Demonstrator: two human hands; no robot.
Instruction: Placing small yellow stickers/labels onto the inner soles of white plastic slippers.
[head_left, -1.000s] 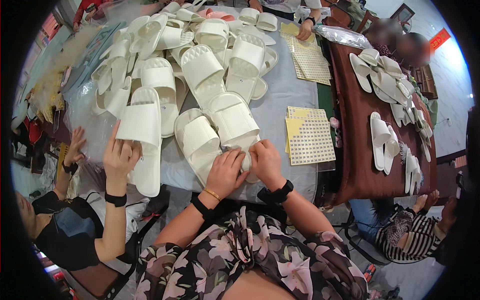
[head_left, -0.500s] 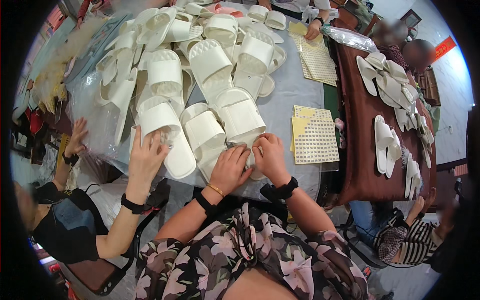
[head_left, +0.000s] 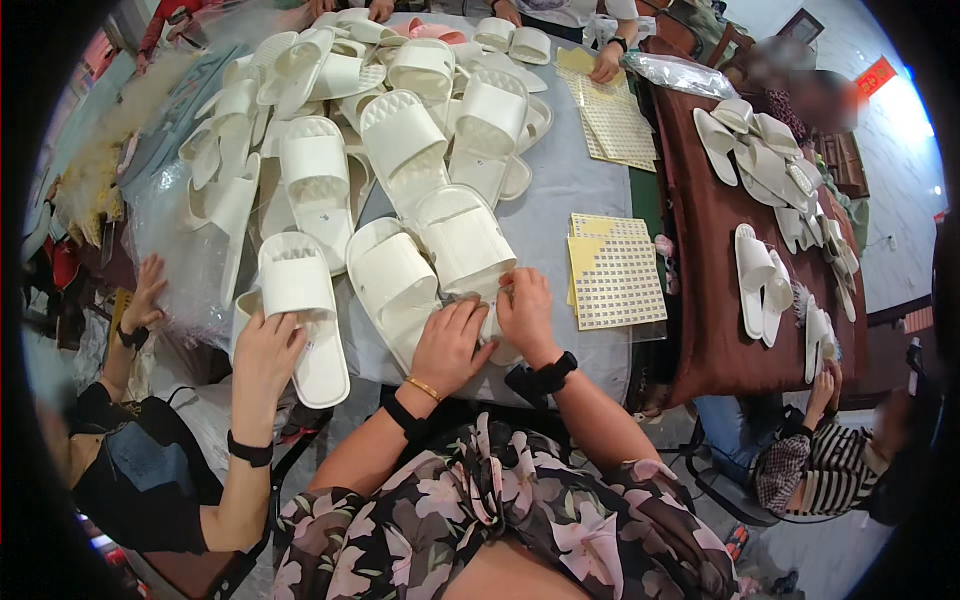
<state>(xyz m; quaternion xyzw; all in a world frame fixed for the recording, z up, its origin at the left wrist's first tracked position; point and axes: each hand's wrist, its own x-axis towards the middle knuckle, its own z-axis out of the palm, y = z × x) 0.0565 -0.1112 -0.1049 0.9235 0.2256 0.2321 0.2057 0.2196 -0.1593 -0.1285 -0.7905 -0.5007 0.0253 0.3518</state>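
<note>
A pair of white slippers lies in front of me, toes pointing away. My left hand (head_left: 452, 345) grips the heel part of the right slipper (head_left: 464, 238), fingers bent over its insole. From the other side, my right hand (head_left: 527, 312) closes on the same slipper's edge, fingertips pressed together; anything small between them is hidden. Close by my left hand, the left slipper (head_left: 392, 275) of the pair lies on the table. Sheets of small labels (head_left: 617, 275), yellow and white, are to the right of my right hand.
Many white slippers (head_left: 402, 138) are heaped ahead. On the left, a co-worker's hand (head_left: 268, 350) holds another slipper (head_left: 297, 280). More label sheets (head_left: 622, 125) lie far right by another person's hand (head_left: 607, 62). A brown-covered table (head_left: 710, 290) bears further slippers.
The co-worker's slipper on the left has come nearer the table's front edge. My hands stay on the same slipper with little movement; the whole view has shifted slightly.
</note>
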